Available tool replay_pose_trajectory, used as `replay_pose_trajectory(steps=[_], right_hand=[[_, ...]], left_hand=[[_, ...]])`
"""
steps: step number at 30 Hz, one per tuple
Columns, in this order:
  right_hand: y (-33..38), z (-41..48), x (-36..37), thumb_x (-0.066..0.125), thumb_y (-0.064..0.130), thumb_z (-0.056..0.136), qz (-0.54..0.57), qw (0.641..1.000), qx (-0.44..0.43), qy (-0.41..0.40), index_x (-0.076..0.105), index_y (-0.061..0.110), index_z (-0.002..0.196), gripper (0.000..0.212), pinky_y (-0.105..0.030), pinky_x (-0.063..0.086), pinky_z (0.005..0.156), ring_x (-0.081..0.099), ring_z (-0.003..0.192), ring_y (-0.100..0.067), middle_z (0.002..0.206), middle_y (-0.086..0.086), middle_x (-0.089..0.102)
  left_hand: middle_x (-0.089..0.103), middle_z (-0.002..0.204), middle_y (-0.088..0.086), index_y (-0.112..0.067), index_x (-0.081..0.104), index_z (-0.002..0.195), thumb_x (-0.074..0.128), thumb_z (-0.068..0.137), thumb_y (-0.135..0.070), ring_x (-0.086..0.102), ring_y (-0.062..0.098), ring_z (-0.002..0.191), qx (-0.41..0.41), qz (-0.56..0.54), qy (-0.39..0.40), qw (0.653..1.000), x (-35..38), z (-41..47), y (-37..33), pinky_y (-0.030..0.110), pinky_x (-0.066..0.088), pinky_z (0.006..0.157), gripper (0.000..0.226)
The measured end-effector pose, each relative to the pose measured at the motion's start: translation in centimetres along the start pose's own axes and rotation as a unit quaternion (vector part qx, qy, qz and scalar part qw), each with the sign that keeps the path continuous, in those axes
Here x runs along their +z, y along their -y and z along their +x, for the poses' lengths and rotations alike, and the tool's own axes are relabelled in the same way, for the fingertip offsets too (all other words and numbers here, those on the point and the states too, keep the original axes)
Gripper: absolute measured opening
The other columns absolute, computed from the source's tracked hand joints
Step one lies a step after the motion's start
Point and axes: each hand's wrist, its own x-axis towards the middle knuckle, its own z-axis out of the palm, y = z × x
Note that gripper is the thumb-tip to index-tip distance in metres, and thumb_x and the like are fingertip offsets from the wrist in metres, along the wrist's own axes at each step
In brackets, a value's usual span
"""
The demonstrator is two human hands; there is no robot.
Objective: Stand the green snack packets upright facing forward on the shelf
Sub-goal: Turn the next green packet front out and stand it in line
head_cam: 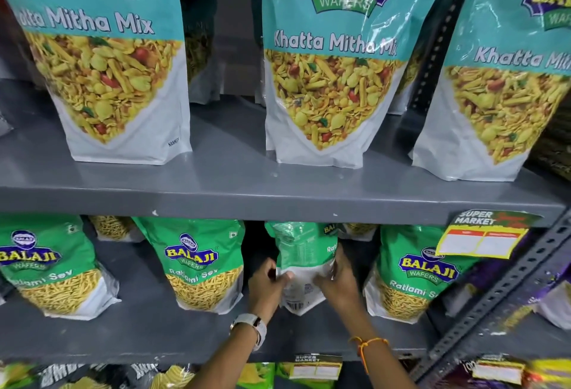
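On the middle grey shelf (154, 327) stand green Ratlami Sev packets. One at the left (46, 265), one left of centre (197, 265) and one at the right (414, 271) stand upright with their fronts forward. Between them a fourth green packet (304, 252) shows its printed back with a barcode. My left hand (265, 286) grips its lower left edge and my right hand (336, 280) grips its lower right edge. Its base hangs slightly above the shelf. More green packets stand behind in shadow.
The upper shelf (247, 184) holds three large teal Khatta Mitha Mix packets (333, 64) just above my hands. A yellow price tag (482, 237) hangs from its edge at the right. A slotted metal upright (506, 289) runs diagonally at the right. Other snack packets fill the bottom shelf.
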Motion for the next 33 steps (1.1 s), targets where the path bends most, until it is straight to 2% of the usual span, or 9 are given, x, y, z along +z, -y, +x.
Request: replay_pose_trajectory(steps=[5, 9, 12, 14, 18, 23, 26, 29, 33], right_hand=[[2.8, -4.6, 0.8, 0.080, 0.032, 0.065, 0.035, 0.996, 0.068, -0.035, 0.010, 0.015, 0.143, 0.107, -0.026, 0.036, 0.092, 0.036, 0.123, -0.031, 0.134, -0.018, 0.026], [2.6, -5.0, 0.9, 0.080, 0.045, 0.059, 0.050, 0.998, 0.007, -0.037, 0.025, 0.021, 0.139, 0.100, -0.023, 0.034, 0.085, 0.038, 0.117, -0.021, 0.129, -0.013, 0.043], [1.7, -4.3, 0.8, 0.080, 0.061, 0.047, 0.050, 0.998, -0.024, -0.018, 0.035, 0.036, 0.131, 0.098, -0.037, 0.045, 0.097, 0.045, 0.120, -0.017, 0.126, -0.005, 0.052], [1.0, -3.7, 0.4, 0.086, 0.051, 0.046, 0.071, 0.997, -0.028, 0.006, 0.040, 0.039, 0.125, 0.092, -0.046, 0.047, 0.099, 0.052, 0.118, -0.019, 0.126, -0.003, 0.055], [1.7, -3.9, -0.4, 0.087, 0.020, 0.054, 0.099, 0.995, -0.015, 0.011, 0.038, 0.027, 0.116, 0.079, -0.037, 0.051, 0.088, 0.061, 0.100, -0.017, 0.115, -0.003, 0.061], [0.2, -3.6, -0.7, 0.072, -0.001, 0.070, 0.104, 0.995, -0.009, 0.000, 0.047, 0.031, 0.098, 0.049, -0.035, 0.051, 0.083, 0.061, 0.097, -0.023, 0.105, -0.007, 0.063], [0.4, -3.4, -1.5, 0.063, -0.009, 0.076, 0.123, 0.991, -0.031, 0.046, 0.050, 0.024, 0.094, 0.039, -0.014, 0.053, 0.069, 0.060, 0.088, -0.015, 0.093, 0.000, 0.061], [-0.3, -2.6, -2.4, 0.060, -0.009, 0.078, 0.132, 0.987, -0.045, 0.083, 0.056, 0.008, 0.102, 0.030, -0.025, 0.056, 0.074, 0.062, 0.088, -0.022, 0.099, -0.014, 0.066], [-0.7, -1.7, -3.3, 0.066, 0.007, 0.079, 0.117, 0.991, -0.026, 0.064, 0.059, 0.023, 0.072, 0.019, -0.003, 0.044, 0.062, 0.053, 0.079, -0.014, 0.084, 0.001, 0.054]], left_hand=[[0.068, 0.104, 0.003, -0.018, 0.052, 0.107, 0.064, 0.082, -0.022, 0.065, 0.013, 0.096, 0.016, -0.022, 0.082, 0.996, -0.2, -0.8, 0.6, 0.040, 0.055, 0.086, 0.028], [0.060, 0.101, -0.027, -0.034, 0.042, 0.117, 0.049, 0.087, 0.003, 0.057, -0.018, 0.092, 0.040, -0.032, 0.119, 0.992, -0.1, -2.4, 0.6, 0.005, 0.046, 0.077, 0.048], [0.066, 0.086, -0.034, -0.045, 0.040, 0.118, 0.045, 0.087, 0.002, 0.061, -0.012, 0.081, 0.054, 0.007, 0.123, 0.991, 0.5, -3.7, 1.9, 0.008, 0.046, 0.075, 0.056], [0.064, 0.095, -0.025, -0.042, 0.042, 0.124, 0.042, 0.086, 0.001, 0.063, -0.002, 0.082, 0.057, 0.032, 0.143, 0.987, 0.6, -4.7, 1.8, 0.018, 0.049, 0.076, 0.057], [0.055, 0.114, -0.019, -0.032, 0.049, 0.118, 0.037, 0.082, 0.018, 0.049, -0.028, 0.095, 0.080, -0.006, 0.090, 0.993, -0.2, -3.7, 1.5, 0.001, 0.040, 0.088, 0.062], [0.046, 0.140, 0.007, -0.017, 0.041, 0.134, 0.038, 0.097, -0.022, 0.042, 0.014, 0.125, 0.002, -0.054, 0.035, 0.998, -1.4, 0.1, -1.8, 0.024, 0.030, 0.102, 0.037], [0.035, 0.148, 0.011, -0.008, 0.035, 0.138, 0.028, 0.099, -0.030, 0.032, 0.024, 0.136, -0.068, -0.077, 0.070, 0.992, -0.8, 1.7, -3.6, 0.030, 0.023, 0.110, 0.045], [0.040, 0.139, 0.001, -0.007, 0.038, 0.135, 0.026, 0.099, -0.028, 0.039, 0.016, 0.125, -0.083, -0.122, 0.099, 0.984, 0.0, 2.0, -4.3, 0.025, 0.027, 0.101, 0.043], [0.044, 0.121, -0.003, -0.008, 0.043, 0.131, 0.028, 0.099, -0.024, 0.042, 0.010, 0.112, -0.070, -0.157, 0.103, 0.980, 0.3, 1.0, -4.2, 0.014, 0.032, 0.087, 0.039]])
